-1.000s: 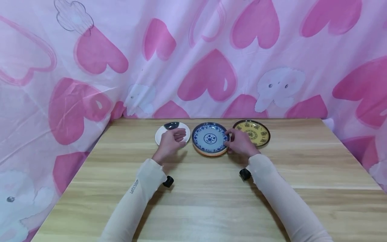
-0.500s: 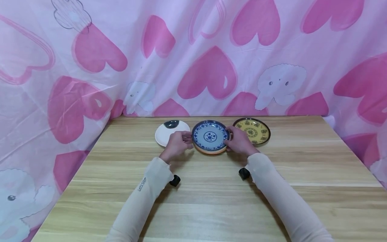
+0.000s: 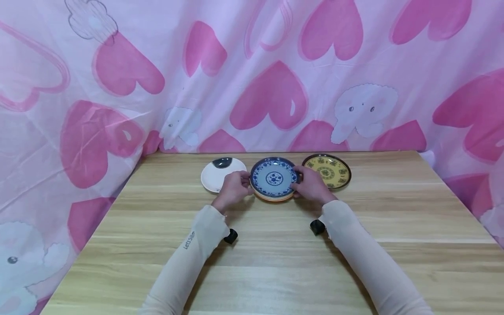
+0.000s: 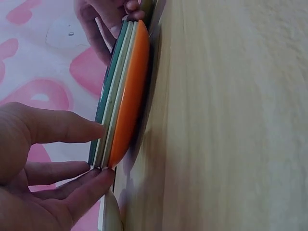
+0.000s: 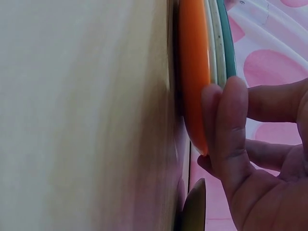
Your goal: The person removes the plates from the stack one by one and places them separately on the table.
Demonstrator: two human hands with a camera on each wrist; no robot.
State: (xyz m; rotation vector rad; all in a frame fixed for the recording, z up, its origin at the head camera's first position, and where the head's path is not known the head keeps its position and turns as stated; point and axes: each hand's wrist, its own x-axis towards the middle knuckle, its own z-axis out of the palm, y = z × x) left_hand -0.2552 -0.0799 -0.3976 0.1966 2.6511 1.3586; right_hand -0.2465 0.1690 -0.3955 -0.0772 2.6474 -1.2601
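Observation:
A stack of plates (image 3: 274, 178) stands at the back middle of the table. On top is a round blue-and-white floral plate with a dark rim; pale plates lie beneath it, and an orange plate (image 4: 130, 103) forms the bottom. My left hand (image 3: 234, 188) holds the stack's left rim, thumb and fingertips set along the edges in the left wrist view. Opposite, my right hand (image 3: 313, 185) grips the right rim, its fingers against the orange and pale edges in the right wrist view.
Left of the stack lies a white plate (image 3: 214, 177) with a black patch, partly behind my left hand. A yellow patterned plate (image 3: 340, 170) with a dark rim sits at the right. Behind the wooden table (image 3: 271, 262) hangs a pink heart-print cloth (image 3: 271, 96).
My left hand has moved right from over the white plate to the stack's left rim and taken hold there. My right hand has stayed on the right rim.

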